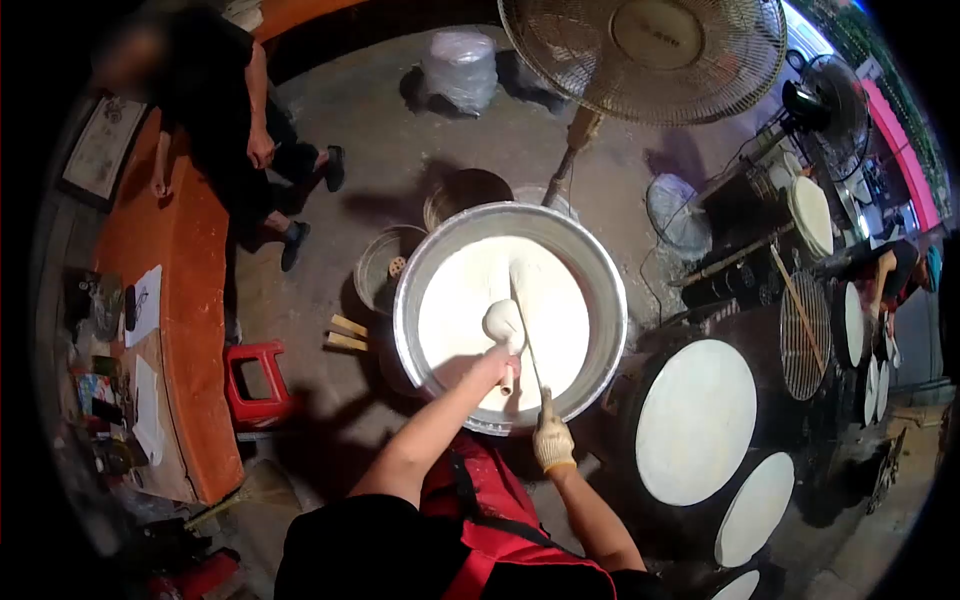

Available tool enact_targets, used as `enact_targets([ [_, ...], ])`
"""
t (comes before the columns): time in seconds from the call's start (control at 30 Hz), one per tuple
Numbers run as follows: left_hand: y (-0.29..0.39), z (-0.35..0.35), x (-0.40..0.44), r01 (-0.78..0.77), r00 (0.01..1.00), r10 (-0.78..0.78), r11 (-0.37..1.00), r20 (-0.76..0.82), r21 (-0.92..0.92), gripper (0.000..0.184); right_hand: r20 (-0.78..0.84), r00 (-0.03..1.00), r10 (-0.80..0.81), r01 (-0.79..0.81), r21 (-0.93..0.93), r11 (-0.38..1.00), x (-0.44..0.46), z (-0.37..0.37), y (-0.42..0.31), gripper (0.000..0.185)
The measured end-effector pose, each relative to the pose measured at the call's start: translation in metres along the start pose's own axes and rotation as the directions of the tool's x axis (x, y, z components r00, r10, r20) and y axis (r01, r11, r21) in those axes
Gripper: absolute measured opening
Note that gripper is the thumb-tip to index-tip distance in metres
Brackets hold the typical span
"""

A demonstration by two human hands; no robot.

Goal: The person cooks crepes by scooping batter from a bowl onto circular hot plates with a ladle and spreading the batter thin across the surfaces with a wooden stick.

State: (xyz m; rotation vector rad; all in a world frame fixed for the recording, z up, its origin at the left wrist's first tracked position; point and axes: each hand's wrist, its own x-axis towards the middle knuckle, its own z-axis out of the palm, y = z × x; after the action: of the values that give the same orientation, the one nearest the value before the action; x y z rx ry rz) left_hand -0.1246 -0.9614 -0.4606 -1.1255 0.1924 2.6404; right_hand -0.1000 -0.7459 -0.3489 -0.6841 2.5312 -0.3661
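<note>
A large round metal pot (610, 300) holds a creamy white mixture (450, 320). My left hand (497, 362) is bare and closed around the short handle of a ladle (503, 322), whose round, white-coated bowl is over the mixture at the pot's middle. My right hand (553, 443), in a pale knitted glove, is closed on a long thin stick (532, 350) at the pot's near rim. The stick slants forward across the pot, and its white-coated far end lies in or just over the mixture, beside the ladle.
A large fan (655, 40) stands beyond the pot. Round white sheets (697, 422) lie at the right, near a round wire rack (803, 340). At the left are a red stool (258, 383), an orange counter (190, 330) and a person (215, 100). Another person (895, 270) is far right.
</note>
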Motion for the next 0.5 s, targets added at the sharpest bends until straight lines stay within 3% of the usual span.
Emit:
enact_targets([
  [0.03,-0.008,0.05,-0.026,-0.018,0.989,-0.005,0.987,-0.145,-0.161,0.016,-0.014,1.0,-0.006,0.006,0.009,1.0,-0.012,-0.002,0.003,0.076],
  [0.07,-0.013,0.066,-0.03,0.059,0.99,-0.102,0.931,-0.102,-0.359,0.017,-0.126,0.989,-0.072,0.078,0.042,0.996,-0.03,-0.003,0.008,0.073],
  [0.1,-0.02,0.08,-0.035,0.142,0.981,-0.191,0.832,-0.037,-0.536,0.018,-0.138,0.988,-0.07,0.077,0.041,0.996,-0.046,-0.01,0.011,0.072],
  [0.2,-0.031,0.131,-0.063,0.011,0.999,-0.027,0.904,-0.031,-0.427,0.021,-0.168,0.983,-0.072,0.083,0.058,0.995,-0.084,-0.035,0.02,0.069],
  [0.3,-0.05,0.181,-0.112,-0.172,0.984,0.175,0.929,-0.023,-0.327,0.025,-0.266,0.946,-0.185,0.209,0.065,0.976,-0.114,-0.037,0.044,0.081],
  [0.37,-0.066,0.221,-0.161,-0.302,0.951,0.308,0.938,0.013,-0.169,0.031,-0.297,0.935,-0.196,0.236,0.102,0.966,-0.139,-0.063,0.042,0.082],
  [0.5,-0.092,0.278,-0.248,-0.52,0.837,0.513,0.854,0.189,-0.016,0.025,-0.341,0.914,-0.219,0.281,0.145,0.949,-0.172,-0.101,0.051,0.075],
])
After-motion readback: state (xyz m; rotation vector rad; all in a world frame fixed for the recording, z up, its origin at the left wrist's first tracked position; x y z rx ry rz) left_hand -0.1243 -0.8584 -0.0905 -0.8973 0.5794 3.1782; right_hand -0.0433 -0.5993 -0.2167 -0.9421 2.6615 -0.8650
